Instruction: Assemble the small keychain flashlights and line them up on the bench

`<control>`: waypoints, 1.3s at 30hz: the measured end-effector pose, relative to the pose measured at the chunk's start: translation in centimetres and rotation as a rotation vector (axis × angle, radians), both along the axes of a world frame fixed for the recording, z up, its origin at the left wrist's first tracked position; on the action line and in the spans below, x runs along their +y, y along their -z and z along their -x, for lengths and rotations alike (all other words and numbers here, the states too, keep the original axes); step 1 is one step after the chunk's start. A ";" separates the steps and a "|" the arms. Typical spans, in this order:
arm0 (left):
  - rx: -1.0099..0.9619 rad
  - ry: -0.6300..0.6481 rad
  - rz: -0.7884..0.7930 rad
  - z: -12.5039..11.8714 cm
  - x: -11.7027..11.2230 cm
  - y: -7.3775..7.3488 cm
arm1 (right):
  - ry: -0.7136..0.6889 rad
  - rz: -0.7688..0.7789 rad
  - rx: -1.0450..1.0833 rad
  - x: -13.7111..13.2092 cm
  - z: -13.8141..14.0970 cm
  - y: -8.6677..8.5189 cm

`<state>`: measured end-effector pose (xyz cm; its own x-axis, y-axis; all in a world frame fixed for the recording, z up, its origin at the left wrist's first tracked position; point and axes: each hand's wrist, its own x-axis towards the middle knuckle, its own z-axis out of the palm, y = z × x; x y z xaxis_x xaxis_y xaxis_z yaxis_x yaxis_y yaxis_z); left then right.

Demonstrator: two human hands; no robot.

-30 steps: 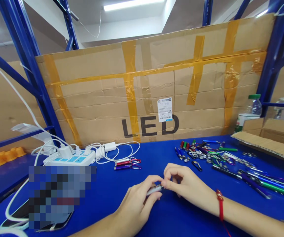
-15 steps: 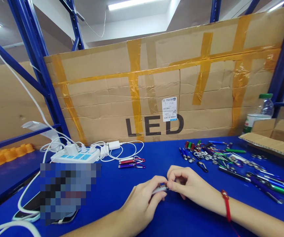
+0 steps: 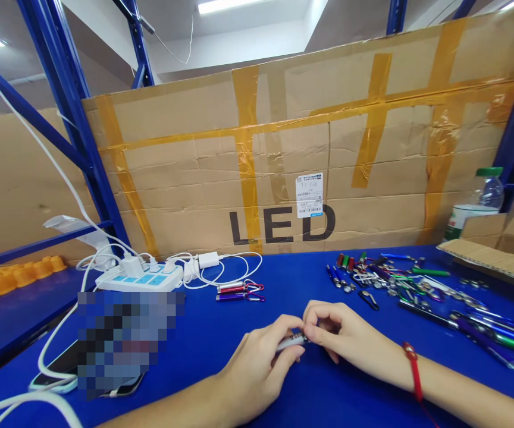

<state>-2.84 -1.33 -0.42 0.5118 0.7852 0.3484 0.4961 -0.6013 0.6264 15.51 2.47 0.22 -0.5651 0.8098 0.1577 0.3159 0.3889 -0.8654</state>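
Note:
Between thumb and fingers, my left hand [image 3: 259, 362] grips a small pale tube [image 3: 289, 342] with a darker, metallic-looking end. That end points right, toward my right hand [image 3: 348, 336], whose thumb and forefinger are pinched together on it. Exactly what sits between the right fingertips is mostly hidden. Both hands meet just above the blue table. Beyond them lie a few slim keychain torches [image 3: 239, 288] with carabiner clips, in silver, red and purple.
A pile of coloured tubes and small metal parts [image 3: 386, 279] spreads across the right side, near an open cardboard box [image 3: 489, 258] and a bottle [image 3: 475, 208]. At left are a power strip [image 3: 105, 279] with white cables and phones [image 3: 63, 365]. A taped cardboard sheet [image 3: 185, 196] stands behind.
The whole view has shifted slightly. Both hands keep nearly the same pose, still together at the pale tube.

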 end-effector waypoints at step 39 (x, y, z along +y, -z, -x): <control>0.001 0.044 0.033 0.1 -0.2 -0.4 | -0.040 0.105 0.013 0.6 0.0 0.4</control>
